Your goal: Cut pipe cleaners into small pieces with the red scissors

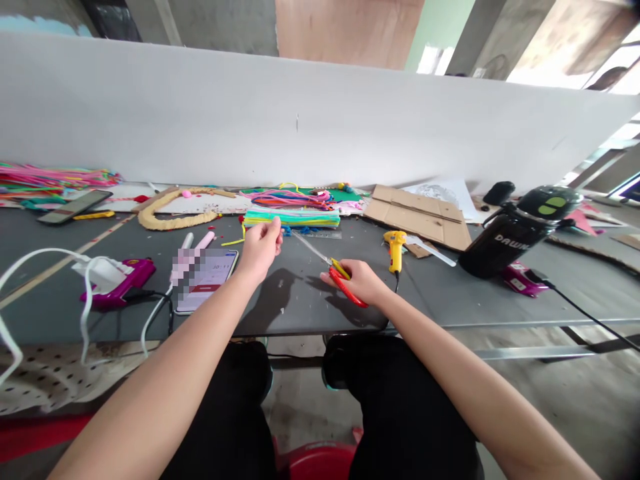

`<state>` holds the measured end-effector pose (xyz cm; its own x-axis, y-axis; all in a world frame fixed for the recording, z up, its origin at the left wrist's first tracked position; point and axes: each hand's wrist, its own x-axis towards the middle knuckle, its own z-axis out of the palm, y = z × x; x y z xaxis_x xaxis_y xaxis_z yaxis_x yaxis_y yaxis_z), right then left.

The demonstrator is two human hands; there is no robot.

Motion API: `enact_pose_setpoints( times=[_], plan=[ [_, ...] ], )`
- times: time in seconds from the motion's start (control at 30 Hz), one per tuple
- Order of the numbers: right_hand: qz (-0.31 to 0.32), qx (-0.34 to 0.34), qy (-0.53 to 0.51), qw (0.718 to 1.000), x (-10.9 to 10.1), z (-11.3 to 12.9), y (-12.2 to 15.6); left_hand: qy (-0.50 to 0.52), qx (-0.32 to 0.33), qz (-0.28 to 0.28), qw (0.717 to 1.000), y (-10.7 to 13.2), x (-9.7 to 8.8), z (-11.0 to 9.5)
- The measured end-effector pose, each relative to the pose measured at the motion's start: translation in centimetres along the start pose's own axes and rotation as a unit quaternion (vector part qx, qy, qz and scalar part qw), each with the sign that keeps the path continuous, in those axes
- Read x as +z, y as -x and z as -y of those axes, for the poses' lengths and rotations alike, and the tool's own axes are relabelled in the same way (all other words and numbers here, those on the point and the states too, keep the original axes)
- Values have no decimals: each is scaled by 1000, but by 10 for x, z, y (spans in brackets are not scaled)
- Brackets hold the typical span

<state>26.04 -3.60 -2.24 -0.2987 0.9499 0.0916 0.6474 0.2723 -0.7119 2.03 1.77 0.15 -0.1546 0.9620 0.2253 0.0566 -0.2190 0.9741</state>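
Observation:
My left hand (260,248) hovers over the grey table (300,293), fingers pinched together near the front edge of a bundle of coloured pipe cleaners (291,217); what it pinches is too small to name. My right hand (361,281) grips red-and-yellow scissors (334,271) by the handles. The blades point up and left toward the bundle and the left fingertips. A clear ruler (320,234) lies just in front of the bundle.
A phone (206,279) and a purple glue gun (123,280) with white cables lie left. A yellow glue gun (395,248), cardboard (420,215) and a black bottle (520,230) are right. More pipe cleaners (50,179) sit far left before a white board (320,127).

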Motion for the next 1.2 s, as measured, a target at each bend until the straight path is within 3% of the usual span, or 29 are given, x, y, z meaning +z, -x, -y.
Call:
enact_pose_setpoints(
  times=[0.37,0.67,0.97,1.2],
  plan=[
    [-42,22,4,999,16,8,-5,45,-41,-17,998,4,14,-2],
    [-34,40,-15,999,16,8,-6,-11,-34,-7,999,6,18,-1],
    [-42,34,-5,999,18,10,-6,81,-30,-28,996,11,26,-6],
    [-32,46,-21,998,16,11,-6,91,-19,-23,995,10,28,-5]
  ],
)
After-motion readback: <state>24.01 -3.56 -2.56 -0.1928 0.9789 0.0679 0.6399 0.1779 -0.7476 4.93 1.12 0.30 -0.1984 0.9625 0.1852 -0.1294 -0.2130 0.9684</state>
